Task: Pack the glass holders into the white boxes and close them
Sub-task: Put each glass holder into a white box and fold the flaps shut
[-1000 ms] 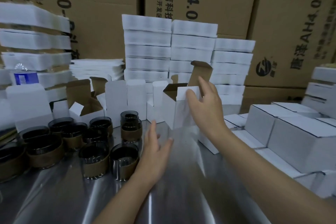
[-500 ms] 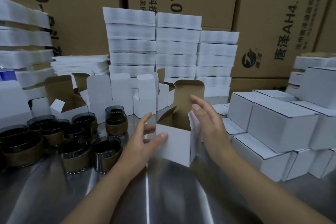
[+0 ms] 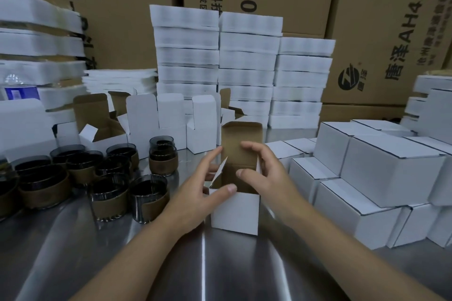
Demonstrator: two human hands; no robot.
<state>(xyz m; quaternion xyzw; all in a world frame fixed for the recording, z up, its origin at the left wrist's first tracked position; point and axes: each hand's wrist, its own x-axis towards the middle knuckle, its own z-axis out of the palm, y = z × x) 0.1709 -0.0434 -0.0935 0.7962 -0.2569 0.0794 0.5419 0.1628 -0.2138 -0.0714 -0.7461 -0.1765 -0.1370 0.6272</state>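
The small white cardboard box (image 3: 234,210), brown inside, stands open and empty on the shiny metal surface (image 3: 203,264) — left hand (image 3: 195,193) pinching its near-left corner, right hand (image 3: 269,178) curled round its right wall, thumb over the opening. The dark glass holders (image 3: 149,197) with brown bands crowd just to its left; a careless reach could knock them together, or the loose side flap (image 3: 219,172) could fold in and block one.
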